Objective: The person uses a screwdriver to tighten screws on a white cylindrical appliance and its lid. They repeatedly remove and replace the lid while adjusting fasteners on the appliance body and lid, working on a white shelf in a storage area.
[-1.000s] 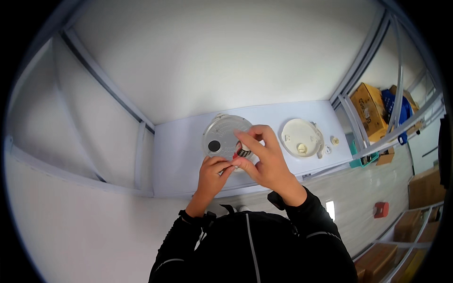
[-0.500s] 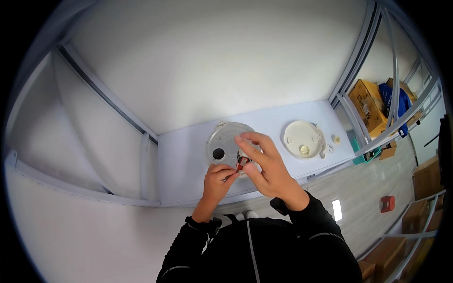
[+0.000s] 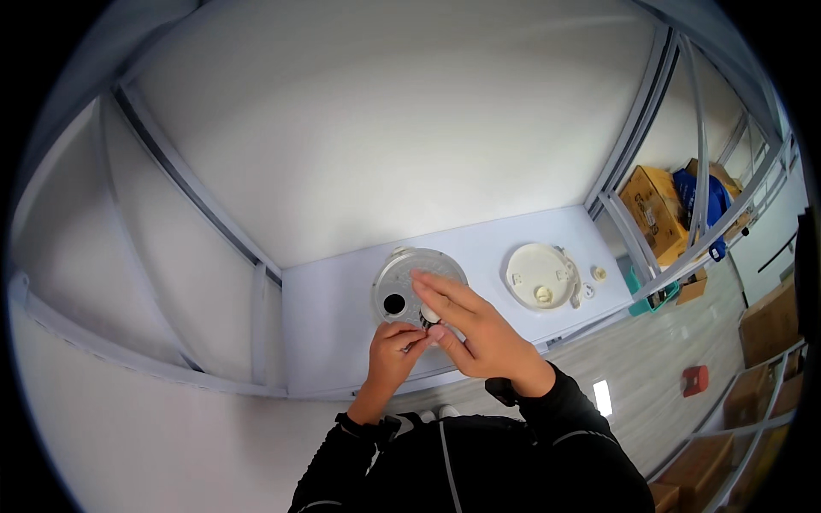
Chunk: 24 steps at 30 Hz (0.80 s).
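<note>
In front of me a small cylindrical object [image 3: 428, 315], with a white top and a dark lower end, sits between my hands; its exact kind is hard to make out. Fingers pinched, my left hand [image 3: 391, 356] meets its dark lower end. From the right, my right hand [image 3: 486, 335] reaches over it, its fingers long and straight, its thumb against the lower part. Behind and beneath lies a round grey metal disc [image 3: 416, 264] with a round black opening [image 3: 394, 304] at its left; my right hand hides part of it.
Right of the disc on the white table [image 3: 321, 321] lies a round cream-coloured shell [image 3: 523, 276] with a small cream piece [image 3: 543, 294] inside. Two small round parts [image 3: 599, 273] rest beside it. Metal frame posts [image 3: 198, 181] flank the table. Cardboard boxes [image 3: 652, 211] and a red stool [image 3: 695, 380] stand right.
The table and its things appear lower in view. My right hand's fingers are straighter and closer over the object; its red part, seen before, is now mostly covered.
</note>
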Available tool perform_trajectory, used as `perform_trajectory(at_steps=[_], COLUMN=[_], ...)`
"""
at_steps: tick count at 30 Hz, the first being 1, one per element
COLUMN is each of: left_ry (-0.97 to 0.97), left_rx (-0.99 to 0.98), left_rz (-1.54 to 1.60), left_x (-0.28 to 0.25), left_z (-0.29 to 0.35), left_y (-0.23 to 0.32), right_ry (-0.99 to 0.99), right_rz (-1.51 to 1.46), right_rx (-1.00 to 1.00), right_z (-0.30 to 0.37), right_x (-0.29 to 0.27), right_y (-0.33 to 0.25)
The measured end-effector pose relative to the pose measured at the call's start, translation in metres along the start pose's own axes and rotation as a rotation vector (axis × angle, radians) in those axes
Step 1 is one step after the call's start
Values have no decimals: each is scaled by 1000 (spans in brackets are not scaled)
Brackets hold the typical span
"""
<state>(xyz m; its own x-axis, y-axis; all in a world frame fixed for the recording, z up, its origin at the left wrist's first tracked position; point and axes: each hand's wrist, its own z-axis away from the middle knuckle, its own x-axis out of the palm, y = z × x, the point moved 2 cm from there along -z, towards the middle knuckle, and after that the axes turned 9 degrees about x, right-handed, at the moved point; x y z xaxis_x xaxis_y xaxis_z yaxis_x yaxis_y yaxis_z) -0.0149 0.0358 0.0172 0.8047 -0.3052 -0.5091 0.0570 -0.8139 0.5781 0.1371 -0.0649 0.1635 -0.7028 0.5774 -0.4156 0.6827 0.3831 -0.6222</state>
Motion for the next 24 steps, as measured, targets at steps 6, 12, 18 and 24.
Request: perform_trajectory(at_steps=[6, 12, 18, 24], left_ry=[-11, -24, -32, -19], left_rx=[30, -34, -32, -14], left_rz=[5, 53, 52, 50], left_x=[-3, 1, 0, -1], left_z=[-4, 2, 1, -1], left_y=[4, -5, -4, -1], right_ry=[-73, 30, -157, 57], right_rz=[132, 47, 139, 2], right_rx=[6, -28, 89, 3], right_z=[9, -8, 1, -8], right_x=[-7, -4, -13, -1], right_y=[18, 2, 16, 7])
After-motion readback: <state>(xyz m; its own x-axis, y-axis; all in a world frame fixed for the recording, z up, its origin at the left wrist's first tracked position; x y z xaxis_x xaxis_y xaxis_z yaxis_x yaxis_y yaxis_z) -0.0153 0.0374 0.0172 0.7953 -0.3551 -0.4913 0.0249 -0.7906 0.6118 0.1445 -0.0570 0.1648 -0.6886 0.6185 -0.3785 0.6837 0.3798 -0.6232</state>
